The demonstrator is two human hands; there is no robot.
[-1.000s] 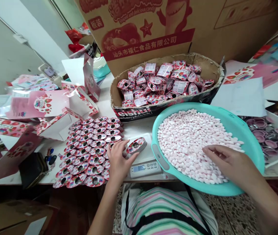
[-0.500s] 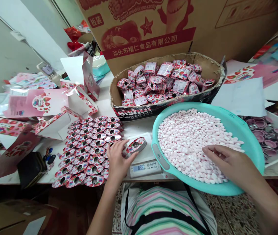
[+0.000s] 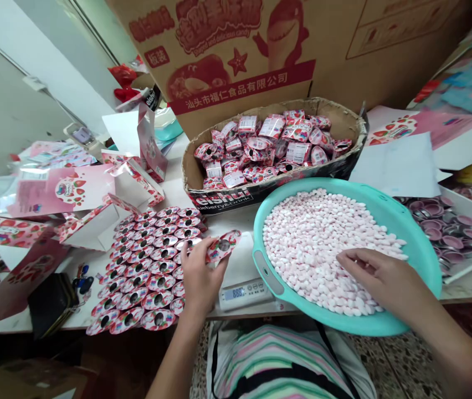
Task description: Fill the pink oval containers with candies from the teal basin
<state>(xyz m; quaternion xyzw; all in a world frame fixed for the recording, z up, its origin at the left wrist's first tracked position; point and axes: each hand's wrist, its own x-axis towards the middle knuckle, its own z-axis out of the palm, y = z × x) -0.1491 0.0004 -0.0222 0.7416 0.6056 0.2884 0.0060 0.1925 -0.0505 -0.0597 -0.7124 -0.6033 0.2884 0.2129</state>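
Between thumb and fingers, my left hand [image 3: 203,271] grips a small oval strawberry-print container [image 3: 222,246] with a hole in its top, held above the left side of a white digital scale [image 3: 242,260]. Left of it stand rows of similar oval containers [image 3: 163,267]. Over the pale pink candies [image 3: 314,244] in a turquoise basin [image 3: 421,260] is my right hand [image 3: 379,277], its fingertips pinched together at the candies. What those fingertips hold, if anything, is too small to make out.
Behind the scale, a cut-down carton [image 3: 358,133] holds more strawberry-print containers. A large cardboard box [image 3: 331,66] stands behind it. On the right, a white box [image 3: 468,263] holds pink lids. Folded strawberry cartons [image 3: 90,227] and a black wallet [image 3: 53,302] lie left.
My left hand has taken hold of the oval container and lifted it off the scale. The scale's display has changed. My right hand stays at the candies. The view has shifted slightly.
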